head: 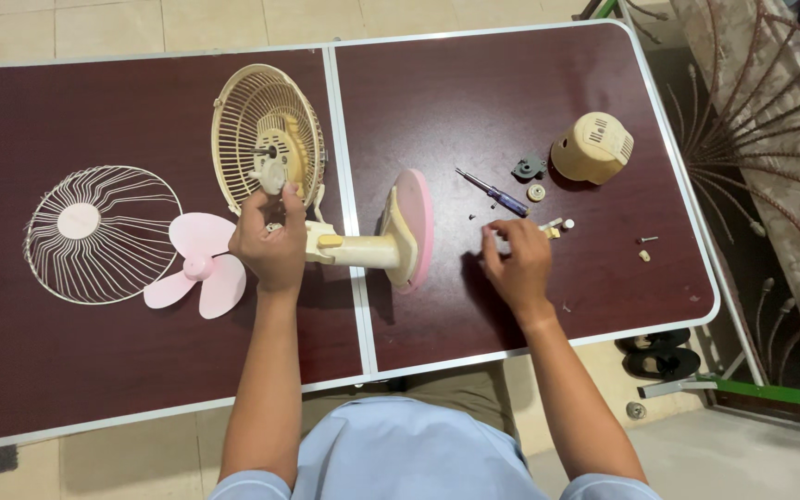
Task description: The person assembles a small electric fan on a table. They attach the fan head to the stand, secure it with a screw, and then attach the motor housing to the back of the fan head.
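The fan body (326,199) is clamped in the left hand (270,243); small parts (553,225), just beyond the right hand (516,261), are pinched on the surface (474,83).

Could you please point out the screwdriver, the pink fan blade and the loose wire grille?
screwdriver (494,193), head view, middle of the shaft
pink fan blade (198,268), head view, hub
wire grille (79,220), head view, centre disc

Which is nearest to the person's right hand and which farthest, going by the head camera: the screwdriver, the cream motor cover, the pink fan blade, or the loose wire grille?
From the right hand:
1. Screwdriver, just above the hand.
2. Cream motor cover, up and to the right.
3. Pink fan blade, across the table, past the left hand.
4. Loose wire grille, at the table's far left.
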